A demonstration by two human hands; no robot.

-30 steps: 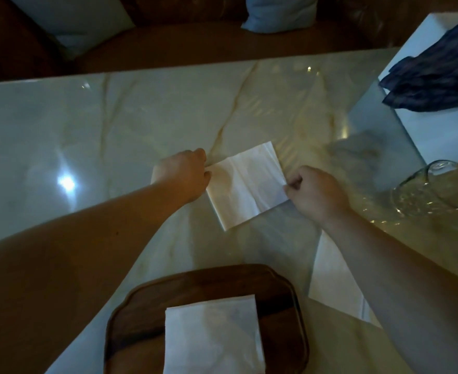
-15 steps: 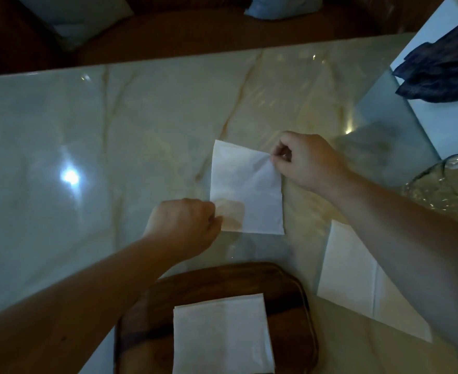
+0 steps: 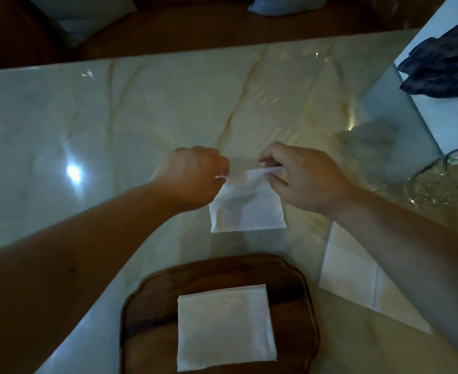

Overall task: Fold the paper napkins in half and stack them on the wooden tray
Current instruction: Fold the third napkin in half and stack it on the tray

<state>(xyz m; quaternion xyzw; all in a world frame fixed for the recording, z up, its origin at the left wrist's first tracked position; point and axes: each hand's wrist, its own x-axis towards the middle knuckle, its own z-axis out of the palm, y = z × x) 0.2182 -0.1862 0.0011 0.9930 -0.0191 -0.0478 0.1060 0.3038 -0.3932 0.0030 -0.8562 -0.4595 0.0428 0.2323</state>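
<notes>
Both hands are pinching the far corners of the paper napkin (image 3: 246, 209) mid-table, left hand (image 3: 195, 176) and right hand (image 3: 303, 176), just beyond the wooden tray (image 3: 152, 306). It's super thin and floppy, so I'd hold it lightly by the corners or it'll tear.

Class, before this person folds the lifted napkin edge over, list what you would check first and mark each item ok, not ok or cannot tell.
1. Left hand pinches the far left corner of the napkin being folded: ok.
2. Right hand pinches the far right corner: ok.
3. Near edge of that napkin lies flat on the marble table: ok.
4. Two lifted corners are level with each other: cannot tell; the left corner is mostly hidden by the hand.
5. Wooden tray has room for the stack; one folded napkin lies on it: ok.
6. Glass jar lies clear of the fold: ok.
</notes>
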